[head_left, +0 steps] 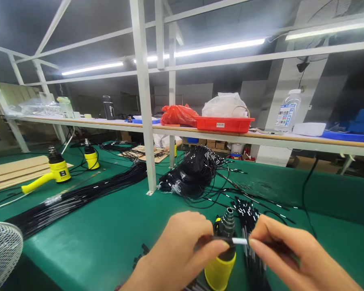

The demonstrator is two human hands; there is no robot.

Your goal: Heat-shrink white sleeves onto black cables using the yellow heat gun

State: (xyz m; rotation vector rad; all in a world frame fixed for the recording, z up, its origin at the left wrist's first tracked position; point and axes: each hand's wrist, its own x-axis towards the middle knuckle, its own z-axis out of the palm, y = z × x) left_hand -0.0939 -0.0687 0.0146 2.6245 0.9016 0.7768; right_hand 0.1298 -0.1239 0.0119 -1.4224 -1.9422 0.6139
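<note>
Left hand [185, 244] pinches black cable [226, 239], right hand [291, 247] nearly closed at white tip [239, 241].

Over the table [115, 226], toward its near edge, the left hand [185, 242] was raised with its back turned up, fingers curled under and thumb stretched rightward in a firm-looking pinch below the bent index finger. The right hand [291, 246], nearer the table's right edge, faced it, thumb and index fingertips almost meeting, remaining fingers folded behind. Both wrists angled inward; the two sets of fingertips stood just apart.
</note>
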